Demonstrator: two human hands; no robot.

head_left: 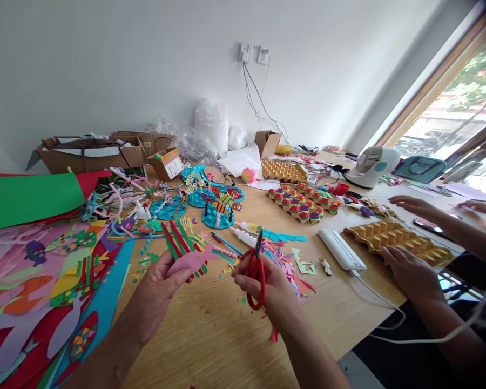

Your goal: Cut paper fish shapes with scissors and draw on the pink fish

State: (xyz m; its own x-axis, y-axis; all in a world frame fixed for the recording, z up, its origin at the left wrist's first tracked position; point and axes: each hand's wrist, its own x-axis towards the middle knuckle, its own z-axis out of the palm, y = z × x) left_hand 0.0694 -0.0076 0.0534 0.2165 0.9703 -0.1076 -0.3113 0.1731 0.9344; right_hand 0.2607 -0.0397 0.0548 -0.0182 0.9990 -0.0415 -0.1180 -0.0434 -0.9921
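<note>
My left hand pinches a pink paper fish together with a red-and-green striped paper piece that sticks out behind it. In my right hand are red-handled scissors, blades pointing up and away from me. Both hands are above the wooden table, a short way apart. Beyond them lie white glue bottles, a blue pencil and a heap of coloured paper strips. Fish decorations on blue round bases stand farther back.
Coloured paper sheets with cut fish cover the left side. A painted egg tray, a white power strip with its cable, and a plain egg tray are to the right, where another person's hands rest. Boxes line the wall.
</note>
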